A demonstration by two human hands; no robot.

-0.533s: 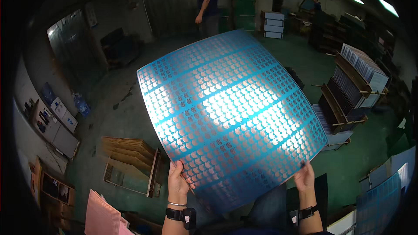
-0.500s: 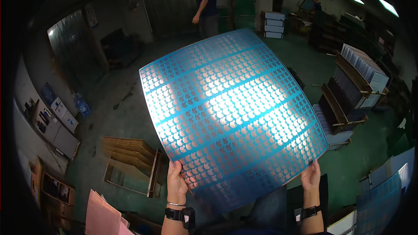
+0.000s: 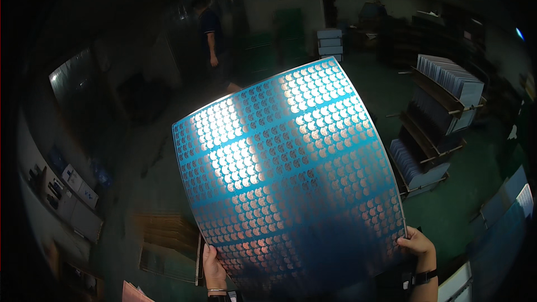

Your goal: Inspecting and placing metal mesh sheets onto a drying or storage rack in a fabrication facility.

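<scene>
A large thin blue panel (image 3: pixel 285 176) with rows of small shiny copper-coloured crescent-like shapes is held up before me, tilted and slightly bowed. My left hand (image 3: pixel 213 268) grips its lower left edge, thumb on the front face and the other fingers behind, out of sight. On the lower right edge, my right hand (image 3: pixel 418 242) pinches the panel between thumb and fingers. Bright light glares off its upper left and upper right patches. Its bottom edge fades into shadow.
Racks of upright panels (image 3: pixel 447 81) stand at the right. A wooden rack (image 3: pixel 168 243) is low at the left, with pink sheets (image 3: pixel 134 292) nearer me. White cabinets (image 3: pixel 75 204) line the left wall. A person (image 3: pixel 210 33) is at the back, near stacked white boxes (image 3: pixel 330 42).
My right hand has moved right and up along the panel's edge, and the left has moved down and left. The panel's tilt and glare have shifted. The view has turned, and the person has changed stance.
</scene>
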